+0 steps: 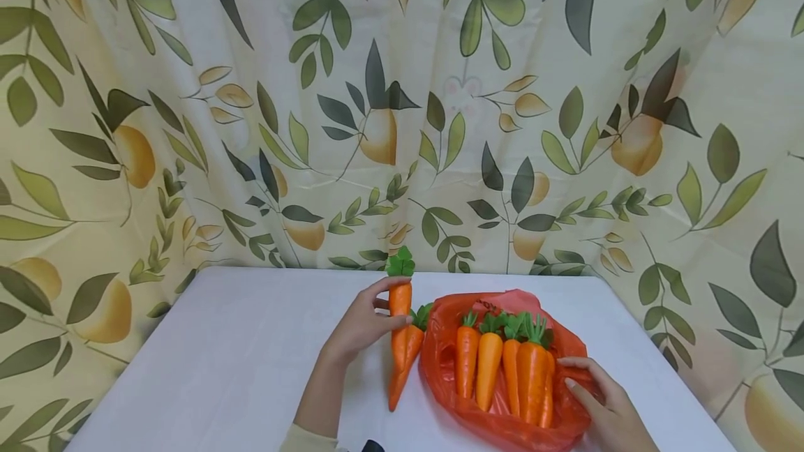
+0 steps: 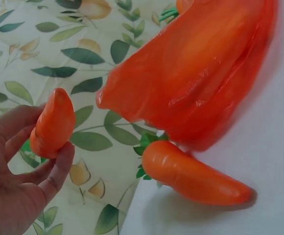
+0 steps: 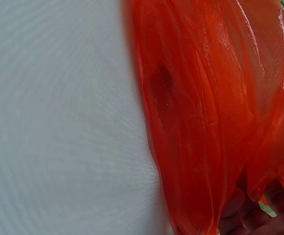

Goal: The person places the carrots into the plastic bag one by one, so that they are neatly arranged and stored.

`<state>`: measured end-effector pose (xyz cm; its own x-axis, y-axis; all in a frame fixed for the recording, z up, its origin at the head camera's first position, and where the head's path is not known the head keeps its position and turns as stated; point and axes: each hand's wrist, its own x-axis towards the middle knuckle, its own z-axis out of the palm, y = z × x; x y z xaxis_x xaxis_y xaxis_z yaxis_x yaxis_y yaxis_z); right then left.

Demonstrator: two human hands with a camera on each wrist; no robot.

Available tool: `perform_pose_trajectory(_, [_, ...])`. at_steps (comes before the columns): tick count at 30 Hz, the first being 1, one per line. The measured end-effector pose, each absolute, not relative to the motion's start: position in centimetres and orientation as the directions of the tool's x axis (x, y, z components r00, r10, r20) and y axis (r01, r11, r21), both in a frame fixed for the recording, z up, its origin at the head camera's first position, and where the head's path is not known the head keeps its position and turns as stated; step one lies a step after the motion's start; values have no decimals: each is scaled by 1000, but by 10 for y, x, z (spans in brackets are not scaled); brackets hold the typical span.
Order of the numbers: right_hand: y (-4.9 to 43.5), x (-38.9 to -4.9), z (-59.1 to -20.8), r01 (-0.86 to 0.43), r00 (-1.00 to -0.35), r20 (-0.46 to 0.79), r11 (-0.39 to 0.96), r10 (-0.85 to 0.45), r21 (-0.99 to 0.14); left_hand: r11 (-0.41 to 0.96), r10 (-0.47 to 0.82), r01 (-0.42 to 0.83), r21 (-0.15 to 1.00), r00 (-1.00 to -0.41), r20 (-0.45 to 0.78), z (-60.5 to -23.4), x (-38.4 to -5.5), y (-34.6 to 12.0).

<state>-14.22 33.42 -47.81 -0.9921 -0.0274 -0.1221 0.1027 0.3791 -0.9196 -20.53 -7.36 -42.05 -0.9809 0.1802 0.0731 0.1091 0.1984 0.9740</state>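
Observation:
My left hand (image 1: pixel 359 323) pinches an orange carrot (image 1: pixel 400 298) with a green leafy top between thumb and fingers, left of the bag. In the left wrist view this carrot (image 2: pixel 56 122) points its tip up toward the camera. A second carrot (image 2: pixel 190 176) lies on the table beside the red plastic bag (image 2: pixel 200 83), its leaves near the bag. Several carrots (image 1: pixel 488 361) lie side by side inside the opened bag, leaves toward the back. At the bag's right side, my right hand (image 1: pixel 606 400) grips the rim; the right wrist view shows its fingers (image 3: pixel 234 203) against the crumpled plastic.
A white table (image 1: pixel 251 354) bears everything. Behind it hangs a curtain (image 1: pixel 402 124) printed with leaves and fruit. A small dark object (image 1: pixel 373 446) shows at the bottom edge of the head view.

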Motion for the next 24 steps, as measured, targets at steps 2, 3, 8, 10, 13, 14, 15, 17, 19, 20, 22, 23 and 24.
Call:
perform_pose_trajectory(2, [333,-142,-478,93,-993,-111,378,-26,-921,206,183,117,972,-980,79,-417,-206,-71])
perform_pose_trajectory(3, [333,-141,-478,88,-994,-106,378,-28,-921,210,186,120,970,-979,81,-416,-207,-70])
perform_pose_trajectory(8, [332,-140,-477,108,-992,-124,359,-22,-927,219,204,145,965,-974,100,-407,-209,-61])
perform_pose_trajectory(10, [332,-140,-476,124,-990,-139,347,-19,-930,218,210,153,964,-972,106,-404,-210,-58])
perform_pose_trajectory(13, [332,-140,-476,126,-990,-141,336,-20,-933,209,214,160,965,-970,114,-402,-209,-51])
perform_pose_trajectory(14, [331,-140,-476,126,-990,-140,331,-19,-935,204,215,161,966,-970,116,-402,-209,-49])
perform_pose_trajectory(15, [331,-140,-476,123,-990,-137,329,-19,-936,198,218,163,966,-969,119,-402,-208,-47])
perform_pose_trajectory(17, [330,-139,-475,114,-992,-127,322,-20,-940,183,226,165,969,-967,121,-402,-207,-42])
perform_pose_trajectory(19, [330,-138,-475,104,-993,-118,316,-25,-943,171,232,165,971,-965,124,-401,-206,-37])
perform_pose_trajectory(20, [330,-138,-475,100,-993,-115,314,-28,-944,163,237,170,972,-963,129,-401,-205,-34])
perform_pose_trajectory(22, [330,-139,-476,107,-992,-120,306,-23,-946,154,248,170,973,-960,129,-401,-204,-28])
perform_pose_trajectory(23, [331,-139,-476,107,-992,-121,306,-25,-946,150,255,172,974,-958,130,-401,-204,-25])
perform_pose_trajectory(24, [331,-139,-476,109,-992,-123,308,-28,-945,150,260,171,974,-957,128,-401,-203,-22])
